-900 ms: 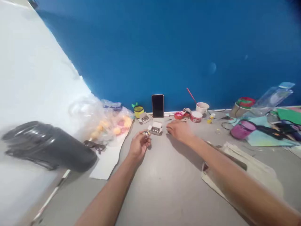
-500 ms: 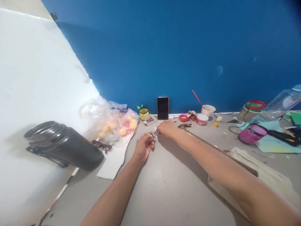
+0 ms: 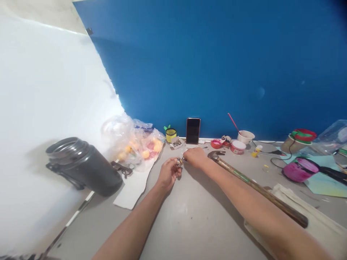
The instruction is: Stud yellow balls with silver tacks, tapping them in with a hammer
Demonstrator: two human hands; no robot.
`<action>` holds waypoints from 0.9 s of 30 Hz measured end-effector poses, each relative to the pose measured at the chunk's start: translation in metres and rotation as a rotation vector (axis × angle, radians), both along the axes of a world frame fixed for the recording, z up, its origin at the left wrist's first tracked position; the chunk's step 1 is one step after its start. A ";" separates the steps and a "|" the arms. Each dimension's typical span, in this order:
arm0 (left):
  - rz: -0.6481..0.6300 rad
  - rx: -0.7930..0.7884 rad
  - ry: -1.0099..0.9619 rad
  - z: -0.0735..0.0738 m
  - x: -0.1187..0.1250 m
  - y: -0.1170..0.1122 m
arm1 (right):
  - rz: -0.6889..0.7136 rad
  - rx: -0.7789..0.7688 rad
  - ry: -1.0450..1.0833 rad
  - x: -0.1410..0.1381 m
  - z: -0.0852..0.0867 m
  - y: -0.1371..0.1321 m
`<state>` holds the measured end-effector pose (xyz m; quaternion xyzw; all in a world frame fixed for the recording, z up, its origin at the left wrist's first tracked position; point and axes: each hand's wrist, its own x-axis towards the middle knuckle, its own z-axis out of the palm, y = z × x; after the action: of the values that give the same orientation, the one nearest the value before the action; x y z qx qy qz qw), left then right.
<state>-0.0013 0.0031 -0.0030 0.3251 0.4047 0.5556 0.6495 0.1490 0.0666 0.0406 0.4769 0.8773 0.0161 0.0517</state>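
In the head view my left hand [image 3: 167, 174] is closed, its fingertips pinching a small shiny silver round object [image 3: 179, 162] with a bit of yellow on it. Too small to identify, this object sits at the thumb and index finger. Close by on the right, my right hand [image 3: 195, 157] is also closed, knuckles up. A small metal tip [image 3: 184, 159] pokes out from its fingers toward the silver object; the rest is covered by the hand. A claw hammer [image 3: 244, 180] lies beside my right forearm, which hides part of the cloth under it.
A phone [image 3: 193, 130] leans on the blue wall. Beside it are a small box of metal bits [image 3: 176, 143] and a yellow pot [image 3: 171, 135]. A dark flask [image 3: 84, 166] and plastic bag [image 3: 135, 141] stand left; a white cup [image 3: 245, 137] and pink cup [image 3: 300, 169] stand right.
The view has shifted, so things sit lower and mostly further right. My right arm has moved off the hammer, now showing more. Right fingertips and metal tip are nearer the silver object.
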 end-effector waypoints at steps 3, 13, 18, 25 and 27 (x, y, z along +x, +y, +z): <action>-0.002 -0.003 0.000 0.001 0.000 0.000 | -0.018 -0.005 0.040 0.002 -0.002 -0.001; -0.023 -0.037 -0.128 0.001 -0.003 0.001 | -0.116 -0.045 0.329 0.021 0.000 0.002; -0.069 -0.004 -0.172 0.008 -0.002 -0.003 | -0.102 -0.322 1.019 0.037 0.001 -0.020; -0.185 0.133 0.040 0.010 0.009 -0.014 | -0.336 -0.706 1.588 0.056 -0.009 -0.066; -0.221 0.134 0.157 0.010 0.012 -0.017 | -0.352 -0.752 1.635 0.057 -0.017 -0.071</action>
<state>0.0102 -0.0140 0.0068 0.4528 0.3780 0.4793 0.6499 0.2064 -0.0046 0.0232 0.4181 0.5028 -0.6213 -0.4316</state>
